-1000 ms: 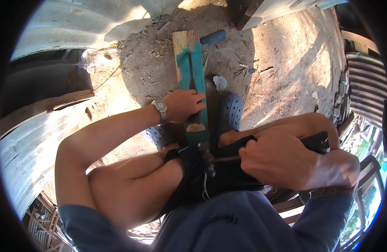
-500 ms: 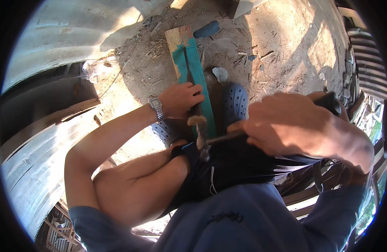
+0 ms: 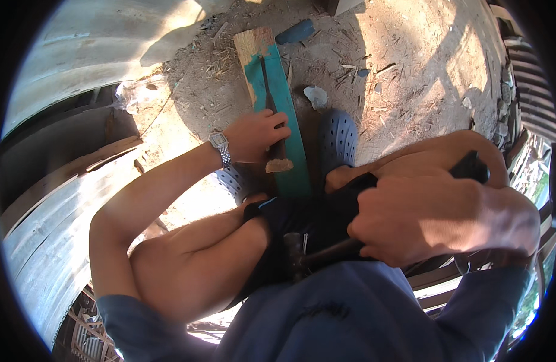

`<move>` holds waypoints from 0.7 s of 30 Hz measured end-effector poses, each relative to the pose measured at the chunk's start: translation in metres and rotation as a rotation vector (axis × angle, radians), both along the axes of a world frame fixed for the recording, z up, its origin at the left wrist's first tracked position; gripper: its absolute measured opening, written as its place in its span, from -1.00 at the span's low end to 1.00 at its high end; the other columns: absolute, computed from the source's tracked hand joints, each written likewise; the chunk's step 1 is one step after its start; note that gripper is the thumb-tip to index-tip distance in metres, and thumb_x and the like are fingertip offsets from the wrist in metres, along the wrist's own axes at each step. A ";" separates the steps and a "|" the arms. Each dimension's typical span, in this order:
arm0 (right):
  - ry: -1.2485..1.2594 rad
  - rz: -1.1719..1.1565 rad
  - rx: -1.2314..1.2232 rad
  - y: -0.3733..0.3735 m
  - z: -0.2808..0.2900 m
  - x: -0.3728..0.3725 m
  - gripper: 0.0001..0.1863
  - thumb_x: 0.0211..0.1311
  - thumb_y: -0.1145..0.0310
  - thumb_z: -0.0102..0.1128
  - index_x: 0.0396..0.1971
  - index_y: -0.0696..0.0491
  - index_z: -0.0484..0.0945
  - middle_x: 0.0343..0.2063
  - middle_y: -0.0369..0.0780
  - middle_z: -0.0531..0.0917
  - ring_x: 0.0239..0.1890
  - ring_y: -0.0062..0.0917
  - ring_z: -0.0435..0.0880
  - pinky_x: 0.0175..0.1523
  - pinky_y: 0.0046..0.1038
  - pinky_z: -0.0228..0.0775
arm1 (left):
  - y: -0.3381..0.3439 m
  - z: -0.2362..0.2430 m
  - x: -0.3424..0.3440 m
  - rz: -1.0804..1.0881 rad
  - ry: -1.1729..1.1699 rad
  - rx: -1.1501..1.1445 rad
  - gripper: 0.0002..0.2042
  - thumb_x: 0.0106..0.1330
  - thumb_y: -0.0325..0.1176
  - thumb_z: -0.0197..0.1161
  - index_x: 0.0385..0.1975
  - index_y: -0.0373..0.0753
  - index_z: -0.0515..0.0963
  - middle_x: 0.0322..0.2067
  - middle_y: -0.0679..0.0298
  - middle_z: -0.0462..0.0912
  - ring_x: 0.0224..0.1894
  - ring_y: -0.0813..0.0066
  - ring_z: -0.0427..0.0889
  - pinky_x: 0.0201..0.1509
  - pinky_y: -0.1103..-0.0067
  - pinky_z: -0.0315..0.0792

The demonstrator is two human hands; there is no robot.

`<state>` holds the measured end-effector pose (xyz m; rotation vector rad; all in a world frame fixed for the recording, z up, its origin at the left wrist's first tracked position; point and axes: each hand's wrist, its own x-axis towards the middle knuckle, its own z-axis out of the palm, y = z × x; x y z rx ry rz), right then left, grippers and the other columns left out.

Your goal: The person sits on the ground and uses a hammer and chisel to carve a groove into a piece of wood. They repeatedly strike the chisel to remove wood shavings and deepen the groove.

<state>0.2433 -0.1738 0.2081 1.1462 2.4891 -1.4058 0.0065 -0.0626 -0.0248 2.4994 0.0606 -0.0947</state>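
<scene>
A long wooden board point(image 3: 294, 154), painted teal with bare wood at its far end, lies on the ground between my feet. My left hand point(image 3: 255, 134) is closed round the handle of a chisel point(image 3: 266, 81). The chisel's thin blade points away along the board, its tip near the bare wood, and its frayed handle end faces me. In my right hand point(image 3: 410, 214) I grip a hammer point(image 3: 296, 256) by its handle. The hammer's head is over my lap, apart from the chisel. My right palm hides part of the hammer handle.
Grey-blue clogs point(image 3: 339, 142) are on my feet either side of the board. A dark flat piece point(image 3: 295, 31) and a whitish lump point(image 3: 316, 97) lie on dirt strewn with wood chips. Metal sheeting point(image 3: 97, 45) stands on the left, corrugated metal point(image 3: 531, 90) on the right.
The hammer has drawn back toward my body, away from the chisel's handle end. My right hand has lowered with it. My left hand still grips the chisel on the board.
</scene>
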 end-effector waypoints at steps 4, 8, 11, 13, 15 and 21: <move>-0.219 0.035 0.174 0.027 0.014 0.004 -0.83 0.27 0.37 0.21 -0.22 0.11 0.66 -0.58 -0.12 0.65 -0.53 -0.35 0.69 -0.47 -0.37 0.55 | 0.001 -0.011 -0.013 -0.086 0.118 0.088 -0.62 -0.03 -0.34 0.43 -0.16 -0.09 0.51 -0.09 0.32 0.46 -0.12 0.31 0.55 -0.15 0.38 0.57; -0.280 0.237 -0.031 0.017 0.040 -0.005 -0.80 0.29 0.37 0.13 -0.21 0.15 0.62 -0.61 -0.14 0.64 -0.42 -0.34 0.73 -0.37 -0.32 0.60 | -0.001 -0.021 -0.009 -0.089 0.035 0.073 -0.61 -0.01 -0.30 0.45 -0.14 -0.09 0.52 -0.06 0.35 0.46 -0.09 0.36 0.56 -0.18 0.43 0.60; -0.239 0.266 -0.173 0.027 0.038 0.001 -0.78 0.23 0.28 0.22 -0.29 0.13 0.65 -0.53 -0.22 0.66 -0.36 -0.37 0.71 -0.21 -0.33 0.58 | 0.002 -0.016 -0.010 -0.094 -0.003 0.079 -0.60 0.01 -0.31 0.45 -0.11 -0.06 0.52 -0.02 0.37 0.46 -0.11 0.37 0.56 -0.18 0.46 0.61; -0.327 0.245 -0.211 0.035 0.032 0.005 -0.76 0.19 0.22 0.28 -0.32 0.10 0.66 -0.47 -0.25 0.66 -0.35 -0.39 0.68 -0.15 -0.35 0.55 | 0.007 -0.008 -0.017 -0.071 -0.009 0.102 -0.60 0.02 -0.31 0.44 -0.10 -0.05 0.53 -0.01 0.38 0.48 -0.12 0.38 0.58 -0.18 0.46 0.61; -0.557 0.192 -0.163 0.034 0.032 0.007 -0.77 0.17 0.23 0.30 -0.30 0.09 0.66 -0.43 -0.25 0.66 -0.35 -0.37 0.67 -0.13 -0.35 0.52 | 0.020 0.011 -0.017 -0.035 -0.040 0.118 -0.60 0.03 -0.33 0.43 -0.09 -0.04 0.53 -0.02 0.37 0.52 -0.14 0.38 0.61 -0.18 0.45 0.62; -0.632 -0.302 0.386 0.007 0.027 0.042 -0.71 0.07 0.37 0.37 -0.16 0.07 0.66 -0.33 -0.21 0.65 -0.25 -0.29 0.65 -0.10 -0.34 0.48 | 0.072 0.040 0.007 0.545 -0.277 -0.158 -0.69 0.06 -0.38 0.38 -0.16 -0.08 0.56 -0.09 0.29 0.67 -0.11 0.21 0.69 -0.04 0.44 0.59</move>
